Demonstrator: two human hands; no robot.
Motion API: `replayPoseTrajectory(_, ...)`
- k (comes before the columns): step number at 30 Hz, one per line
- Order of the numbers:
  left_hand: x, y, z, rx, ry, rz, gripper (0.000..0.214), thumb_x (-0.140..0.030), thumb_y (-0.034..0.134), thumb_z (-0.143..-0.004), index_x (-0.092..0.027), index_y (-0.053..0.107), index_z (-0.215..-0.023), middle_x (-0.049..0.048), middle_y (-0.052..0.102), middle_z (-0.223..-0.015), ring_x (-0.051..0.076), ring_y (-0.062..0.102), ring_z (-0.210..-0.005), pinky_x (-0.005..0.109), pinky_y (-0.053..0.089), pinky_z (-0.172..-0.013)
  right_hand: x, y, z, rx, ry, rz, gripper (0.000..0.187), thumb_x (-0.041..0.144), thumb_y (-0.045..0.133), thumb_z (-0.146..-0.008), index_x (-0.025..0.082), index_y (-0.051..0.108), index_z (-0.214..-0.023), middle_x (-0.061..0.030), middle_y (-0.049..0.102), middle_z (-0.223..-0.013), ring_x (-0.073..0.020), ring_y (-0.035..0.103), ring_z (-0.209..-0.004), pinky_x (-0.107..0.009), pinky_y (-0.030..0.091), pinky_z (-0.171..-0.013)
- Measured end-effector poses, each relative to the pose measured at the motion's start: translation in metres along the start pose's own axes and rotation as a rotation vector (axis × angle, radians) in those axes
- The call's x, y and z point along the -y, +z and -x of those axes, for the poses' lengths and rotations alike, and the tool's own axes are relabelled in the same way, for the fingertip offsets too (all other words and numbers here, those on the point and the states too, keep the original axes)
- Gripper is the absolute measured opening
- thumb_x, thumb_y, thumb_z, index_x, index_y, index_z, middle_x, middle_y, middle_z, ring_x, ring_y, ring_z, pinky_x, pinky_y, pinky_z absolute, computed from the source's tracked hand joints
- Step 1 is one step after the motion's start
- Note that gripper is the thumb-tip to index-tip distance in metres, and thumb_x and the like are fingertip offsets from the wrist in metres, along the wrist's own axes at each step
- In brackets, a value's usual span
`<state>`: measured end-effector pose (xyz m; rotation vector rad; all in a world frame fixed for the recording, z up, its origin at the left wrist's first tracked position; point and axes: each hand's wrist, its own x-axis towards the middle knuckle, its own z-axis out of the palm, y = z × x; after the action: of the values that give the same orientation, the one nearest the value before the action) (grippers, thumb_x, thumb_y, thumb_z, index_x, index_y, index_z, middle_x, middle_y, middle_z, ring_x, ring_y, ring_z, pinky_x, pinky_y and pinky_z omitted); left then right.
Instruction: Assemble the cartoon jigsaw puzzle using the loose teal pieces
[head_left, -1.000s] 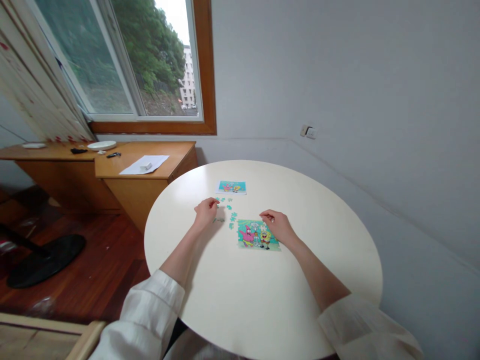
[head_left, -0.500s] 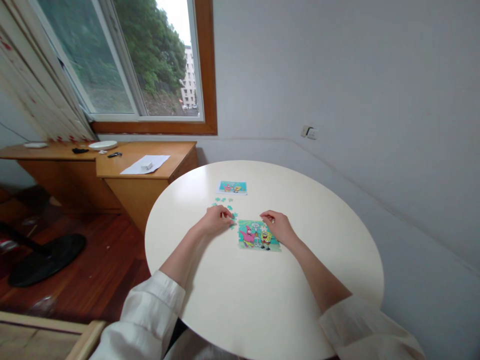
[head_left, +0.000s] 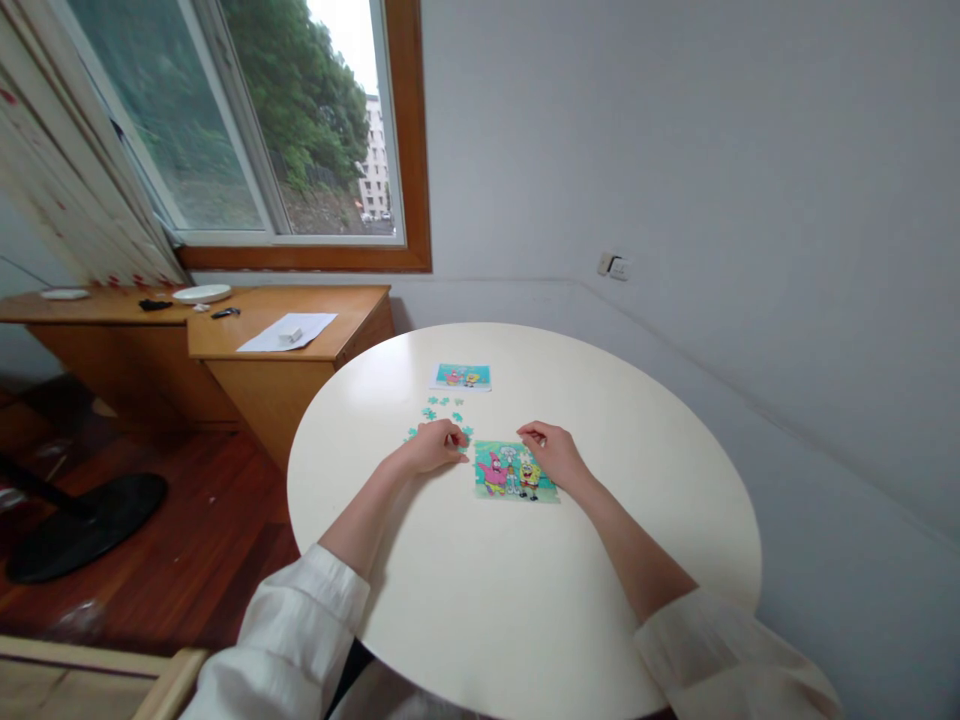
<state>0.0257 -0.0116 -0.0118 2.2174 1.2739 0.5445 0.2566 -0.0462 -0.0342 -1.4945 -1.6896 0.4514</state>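
Observation:
A jigsaw puzzle (head_left: 496,486) lies joined on the round table, with a pink starfish and a yellow sponge figure on a green ground. A pale gap shows near its upper right. My left hand (head_left: 433,447) is just left of it over loose green puzzle pieces (head_left: 457,417); its thumb and forefinger are apart, with a bit of green between them. My right hand (head_left: 556,456) rests at the puzzle's upper right corner, thumb and fingertips pressed together. Whatever those fingertips hold is too small to make out. The left hand hides some of the pieces.
Behind the loose pieces lies a picture card (head_left: 463,377) with the same figures. The round table (head_left: 480,590) has a curved edge close to my body. A wooden desk (head_left: 247,385) at the left bears a white sheet (head_left: 307,328), a small white box and a plate (head_left: 202,294).
My left hand has drawn slightly toward me, and its thumb and forefinger have parted. My right hand keeps its place by the puzzle. The whole view has shifted a little.

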Motion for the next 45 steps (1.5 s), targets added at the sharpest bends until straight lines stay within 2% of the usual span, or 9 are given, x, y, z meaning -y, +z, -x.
replayPoseTrajectory(4, -0.002, 0.0, 0.0, 0.026, 0.001, 0.005, 0.018, -0.028, 0.068, -0.059, -0.019, 0.065, -0.075, -0.0012, 0.058, -0.067, 0.014, 0.051, -0.064, 0.024, 0.039, -0.065, 0.009, -0.002, 0.002, 0.036, -0.069, 0.031, 0.02, 0.026, 0.049, -0.074, 0.017, 0.066, -0.081, -0.0041, 0.065, -0.076, -0.0153, 0.056, -0.071, -0.029, 0.044, -0.071)
replayPoseTrajectory(8, -0.002, 0.001, 0.0, 0.042, 0.018, 0.033, 0.018, -0.028, 0.065, -0.06, -0.019, 0.064, -0.076, -0.0023, 0.055, -0.06, 0.013, 0.049, -0.059, 0.022, 0.038, -0.058, 0.015, -0.002, 0.005, 0.174, -0.166, 0.115, 0.028, 0.03, 0.063, -0.068, 0.019, 0.066, -0.094, -0.0064, 0.063, -0.092, -0.0192, 0.054, -0.087, -0.034, 0.041, -0.081)
replayPoseTrajectory(13, 0.001, 0.003, -0.001, 0.028, 0.041, 0.053, 0.021, -0.031, 0.066, -0.06, -0.019, 0.064, -0.076, -0.0025, 0.054, -0.059, 0.012, 0.049, -0.058, 0.022, 0.037, -0.055, 0.014, -0.005, 0.005, 0.298, -0.136, 0.207, 0.033, 0.032, 0.066, -0.068, 0.022, 0.066, -0.099, -0.0077, 0.059, -0.103, -0.0218, 0.052, -0.095, -0.038, 0.037, -0.088)
replayPoseTrajectory(19, 0.0, 0.008, -0.001, -0.015, 0.082, 0.105, 0.013, -0.028, 0.061, -0.064, -0.016, 0.063, -0.069, -0.002, 0.056, -0.059, 0.011, 0.047, -0.056, 0.022, 0.036, -0.055, 0.013, -0.015, 0.003, 0.374, -0.123, 0.207, 0.035, 0.034, 0.066, -0.068, 0.023, 0.066, -0.102, -0.0077, 0.058, -0.105, -0.0219, 0.052, -0.098, -0.035, 0.038, -0.087)
replayPoseTrajectory(22, 0.0, 0.011, -0.003, -0.073, 0.089, 0.199, 0.008, -0.021, 0.056, -0.066, -0.015, 0.06, -0.065, -0.0012, 0.057, -0.06, 0.01, 0.048, -0.057, 0.022, 0.037, -0.057, 0.013, -0.016, 0.003, 0.381, -0.111, 0.194, 0.037, 0.033, 0.066, -0.068, 0.021, 0.065, -0.103, -0.0078, 0.057, -0.104, -0.0216, 0.053, -0.097, -0.034, 0.039, -0.087)
replayPoseTrajectory(26, -0.002, 0.014, -0.007, -0.141, 0.017, 0.448, 0.006, -0.02, 0.055, -0.065, -0.014, 0.056, -0.063, -0.0006, 0.058, -0.058, 0.01, 0.051, -0.056, 0.022, 0.04, -0.057, 0.012, -0.016, 0.004, 0.38, -0.115, 0.186, 0.037, 0.034, 0.066, -0.068, 0.021, 0.066, -0.102, -0.0079, 0.057, -0.105, -0.0216, 0.052, -0.097, -0.034, 0.039, -0.087)
replayPoseTrajectory(32, -0.01, 0.013, -0.005, -0.087, -0.013, 0.657, 0.013, -0.024, 0.063, -0.061, -0.014, 0.055, -0.063, -0.0013, 0.056, -0.053, 0.01, 0.052, -0.052, 0.024, 0.041, -0.056, 0.013, -0.016, 0.003, 0.384, -0.116, 0.201, 0.036, 0.033, 0.066, -0.068, 0.02, 0.066, -0.102, -0.0083, 0.057, -0.105, -0.0217, 0.052, -0.097, -0.034, 0.039, -0.087)
replayPoseTrajectory(40, 0.0, 0.022, -0.007, -0.133, 0.01, 0.497, 0.004, -0.017, 0.058, -0.061, -0.013, 0.056, -0.06, 0.0003, 0.059, -0.059, 0.01, 0.052, -0.054, 0.022, 0.04, -0.056, 0.015, -0.016, 0.003, 0.405, -0.109, 0.219, 0.039, 0.032, 0.065, -0.069, 0.018, 0.064, -0.105, -0.0089, 0.056, -0.106, -0.0216, 0.051, -0.098, -0.034, 0.038, -0.088)
replayPoseTrajectory(45, 0.001, 0.023, -0.007, -0.13, 0.018, 0.391, 0.005, -0.018, 0.056, -0.064, -0.013, 0.056, -0.062, 0.001, 0.06, -0.061, 0.01, 0.051, -0.056, 0.022, 0.04, -0.056, 0.015, -0.015, 0.003, 0.397, -0.116, 0.217, 0.038, 0.032, 0.065, -0.069, 0.019, 0.064, -0.105, -0.0086, 0.056, -0.105, -0.0219, 0.051, -0.098, -0.035, 0.039, -0.088)
